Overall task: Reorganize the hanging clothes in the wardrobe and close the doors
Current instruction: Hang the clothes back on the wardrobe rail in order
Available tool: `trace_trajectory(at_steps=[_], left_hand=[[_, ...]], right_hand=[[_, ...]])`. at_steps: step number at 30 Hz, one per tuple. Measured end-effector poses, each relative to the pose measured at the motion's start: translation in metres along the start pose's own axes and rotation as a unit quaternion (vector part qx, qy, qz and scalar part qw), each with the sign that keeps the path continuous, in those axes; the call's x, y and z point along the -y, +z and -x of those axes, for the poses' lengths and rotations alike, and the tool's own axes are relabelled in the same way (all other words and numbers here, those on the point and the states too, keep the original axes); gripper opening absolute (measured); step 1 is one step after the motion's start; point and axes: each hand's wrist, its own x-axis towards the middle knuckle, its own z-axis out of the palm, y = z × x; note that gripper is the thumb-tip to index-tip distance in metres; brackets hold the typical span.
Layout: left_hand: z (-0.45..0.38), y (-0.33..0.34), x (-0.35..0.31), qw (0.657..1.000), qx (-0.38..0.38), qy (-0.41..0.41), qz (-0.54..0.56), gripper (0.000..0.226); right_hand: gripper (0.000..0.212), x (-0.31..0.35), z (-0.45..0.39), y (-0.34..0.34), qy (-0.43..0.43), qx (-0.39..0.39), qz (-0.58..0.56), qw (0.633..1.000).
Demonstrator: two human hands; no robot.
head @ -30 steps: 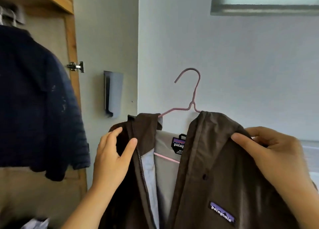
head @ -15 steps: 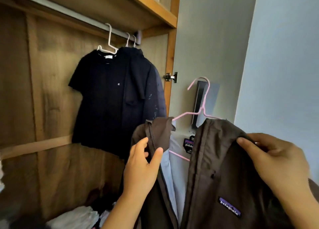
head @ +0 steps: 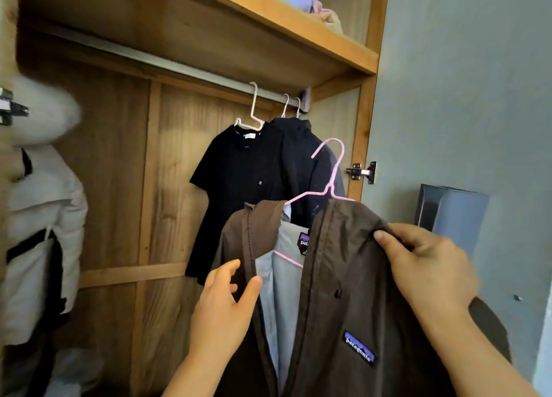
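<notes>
Open wooden wardrobe, dark brown zip jacket on a pink wire hanger held in front of the metal rail, left hand pinching its left front edge, right hand gripping its right shoulder, black short-sleeved shirt hanging behind.

The view swings further left into the wardrobe, bringing a white puffer coat into sight, while the brown jacket on its pink hanger rises toward the rail.
</notes>
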Motion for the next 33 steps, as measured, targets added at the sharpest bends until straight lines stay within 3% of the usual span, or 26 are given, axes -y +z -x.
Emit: trace_trajectory(at_steps=[9,24,33], left_hand=[[-0.091,-0.009,0.030,0.995,-0.040,0.002,-0.093,0.053],[-0.329,-0.023,0.057,0.984,-0.099,0.098,-0.112,0.053],[-0.372,-0.043,0.093,0.976,-0.129,0.102,-0.143,0.052]], right_hand=[[0.024,0.042,-0.070,0.094,-0.059,0.026,-0.029,0.997],[0.023,0.174,-0.231,0.250,-0.137,-0.077,-0.018,0.987],[0.021,0.231,-0.306,0.310,-0.151,-0.105,-0.026,0.983]])
